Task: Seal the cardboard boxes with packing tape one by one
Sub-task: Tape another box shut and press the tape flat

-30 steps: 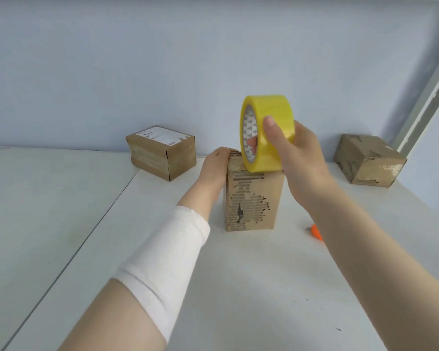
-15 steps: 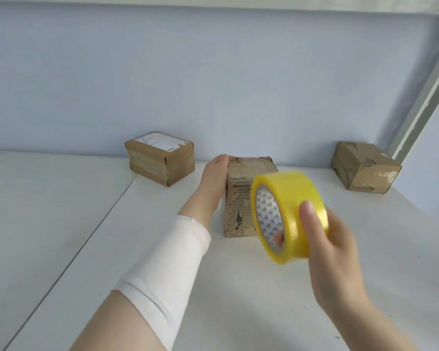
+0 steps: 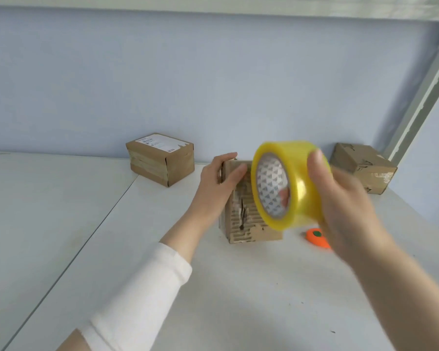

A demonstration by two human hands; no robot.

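a worn box is steadied on end while the tape roll is held up to it

the middle box, stood on end toward the back edge of the table, is gripped at its top by the left hand, with the thumb on the near face and the fingers laid over the top edge. the yellow tape roll is held just in front of the box's upper right, clasped by the right hand with the thumb across the band and a fingertip seen inside the core. whether a strip already runs to the cardboard cannot be told through the blur. the taping of this box is judged to be in hand; next, the free end needs to be pressed down and the roll drawn along a seam while the box is kept from tipping. an orange object is seen just right of the box. the left box and the right box are set by the back edge, well apart.
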